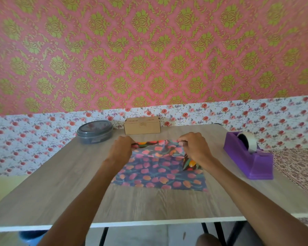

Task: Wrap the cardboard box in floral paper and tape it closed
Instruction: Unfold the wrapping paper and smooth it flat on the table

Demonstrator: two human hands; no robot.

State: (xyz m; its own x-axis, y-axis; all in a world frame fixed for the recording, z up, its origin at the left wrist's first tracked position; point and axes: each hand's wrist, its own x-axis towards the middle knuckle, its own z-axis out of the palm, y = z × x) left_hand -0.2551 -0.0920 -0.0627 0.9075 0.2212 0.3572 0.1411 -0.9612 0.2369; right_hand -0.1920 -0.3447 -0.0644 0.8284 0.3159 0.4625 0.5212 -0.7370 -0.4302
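A sheet of dark floral paper point(160, 174) with pink and orange tulips lies in the middle of the wooden table point(60, 183). My left hand point(121, 148) pinches its far edge at the left. My right hand point(194, 146) pinches the far edge at the right, and the paper is lifted and creased between them. The cardboard box point(142, 125) stands apart at the table's far edge, against the wall. A purple tape dispenser point(249, 155) with a roll of clear tape sits to the right of the paper.
A round grey lidded container point(95, 131) stands at the far left of the table. A patterned surface point(297, 167) lies beyond the table's right side. The table's white front edge point(114, 224) runs near me, with dark legs below.
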